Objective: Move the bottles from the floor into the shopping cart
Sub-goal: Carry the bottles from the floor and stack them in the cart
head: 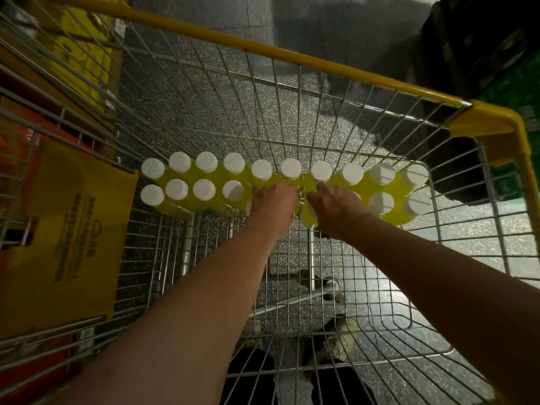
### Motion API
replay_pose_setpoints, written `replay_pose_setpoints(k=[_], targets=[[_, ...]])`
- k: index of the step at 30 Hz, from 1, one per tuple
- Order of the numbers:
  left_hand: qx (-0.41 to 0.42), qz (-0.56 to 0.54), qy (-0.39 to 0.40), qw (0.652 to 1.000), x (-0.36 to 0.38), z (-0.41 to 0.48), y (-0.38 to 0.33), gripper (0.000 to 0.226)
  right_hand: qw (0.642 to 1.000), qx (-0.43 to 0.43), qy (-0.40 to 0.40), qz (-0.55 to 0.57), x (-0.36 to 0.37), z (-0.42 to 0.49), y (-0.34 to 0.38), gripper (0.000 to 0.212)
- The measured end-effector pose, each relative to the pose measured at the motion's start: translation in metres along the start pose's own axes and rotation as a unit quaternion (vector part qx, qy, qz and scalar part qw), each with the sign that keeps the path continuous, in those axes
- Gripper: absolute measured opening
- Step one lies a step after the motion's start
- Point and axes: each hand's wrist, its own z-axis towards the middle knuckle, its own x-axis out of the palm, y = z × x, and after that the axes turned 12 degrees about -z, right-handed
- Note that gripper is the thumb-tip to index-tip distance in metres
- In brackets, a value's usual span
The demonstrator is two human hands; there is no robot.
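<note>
You are looking down into the shopping cart (292, 58). The bottles (207, 162) of yellow drink with white caps are inside it. They stand up straight in two rows at the far end, right by the far wire wall. They stand side by side and touch each other. I think they are packed like this so they hold each other up and do not tip when the cart rolls.

Both your arms reach in to the middle of the near row. Your left grip (273, 200) sits on top of the left bottle (248, 207). Its fingers bend down over the bottle and clamp it, and only a bit of white cap peeks out at the side. Your right grip (336, 206) does the same on the right bottle (312, 211). Its thumb and fingers curl round the top of that bottle, so it is closed on it, not spread wide. The two grips are just beside each other.

You hold each bottle from above by its top, so you can set it down straight. I think you are putting these two into the middle of the near row.

The speckled floor (204, 21) shows through the wires. I see no bottles on it from here.
</note>
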Motion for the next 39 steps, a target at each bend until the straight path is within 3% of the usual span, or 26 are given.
replay_pose_setpoints(k=[7,17,23,30,39], targets=[[0.032,0.023,0.009,0.999,-0.004,0.0,0.001,0.009,0.999,0.042,-0.023,0.0,0.005,0.005,0.005,0.027],[0.028,-0.003,0.013,1.0,0.004,-0.006,0.015,0.052,0.997,0.051,-0.052,-0.019,0.01,0.009,0.009,0.03],[0.011,0.03,0.019,0.999,-0.019,-0.014,0.009,0.07,0.997,0.06,-0.04,0.007,-0.008,-0.004,0.009,0.045],[-0.027,0.096,-0.009,0.995,-0.084,-0.047,-0.018,0.054,0.995,0.078,-0.069,-0.002,-0.067,-0.035,0.005,0.037],[-0.143,0.062,-0.104,0.982,-0.15,-0.157,-0.073,0.05,0.982,-0.005,-0.173,-0.077,-0.147,-0.121,0.013,0.028]])
